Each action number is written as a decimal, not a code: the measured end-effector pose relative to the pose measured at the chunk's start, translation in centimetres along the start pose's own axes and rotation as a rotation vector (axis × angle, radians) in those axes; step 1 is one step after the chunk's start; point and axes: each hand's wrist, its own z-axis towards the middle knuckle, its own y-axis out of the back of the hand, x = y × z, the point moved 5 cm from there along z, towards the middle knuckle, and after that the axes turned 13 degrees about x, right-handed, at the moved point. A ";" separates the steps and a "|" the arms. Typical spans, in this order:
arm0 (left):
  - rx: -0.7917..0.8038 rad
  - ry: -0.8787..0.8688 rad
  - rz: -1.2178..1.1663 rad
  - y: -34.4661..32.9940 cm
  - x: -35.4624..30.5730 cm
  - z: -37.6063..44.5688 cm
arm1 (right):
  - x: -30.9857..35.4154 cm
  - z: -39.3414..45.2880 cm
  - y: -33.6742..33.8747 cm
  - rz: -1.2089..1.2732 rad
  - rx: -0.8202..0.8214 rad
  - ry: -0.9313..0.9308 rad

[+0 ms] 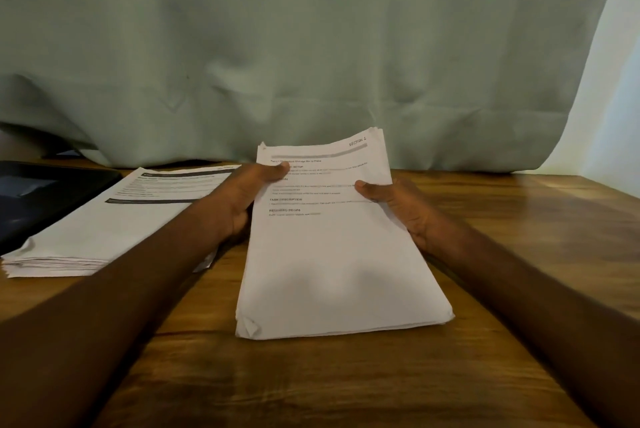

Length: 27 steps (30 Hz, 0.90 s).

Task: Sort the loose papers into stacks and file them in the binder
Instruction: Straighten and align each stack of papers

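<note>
Both hands (242, 199) (401, 209) gripping paper stack (332, 254), long axis away, header end raised.

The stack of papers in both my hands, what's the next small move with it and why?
Probably tap and square the held stack on the wooden table. The left hand and right hand grip its sides, its near edge seems to rest on the table, its sheets sit uneven and one near corner is bent. The second stack and dark binder wait at left.

On the table (519, 219), one paper stack (332, 254) lies right of another stack (114, 219), probably a binder (45, 195) further left.
</note>
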 end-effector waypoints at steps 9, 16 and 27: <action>0.004 -0.056 -0.014 -0.1 0.0 0.3 | 0.6 -0.9 -1.4 -0.011 -0.065 -0.002; 0.106 0.001 -0.010 -1.3 0.0 -0.2 | 2.0 -1.7 -0.8 -0.016 -0.079 -0.009; -0.137 -0.105 0.131 2.3 -0.9 1.0 | 4.2 -3.0 4.3 -1.327 -0.172 -0.355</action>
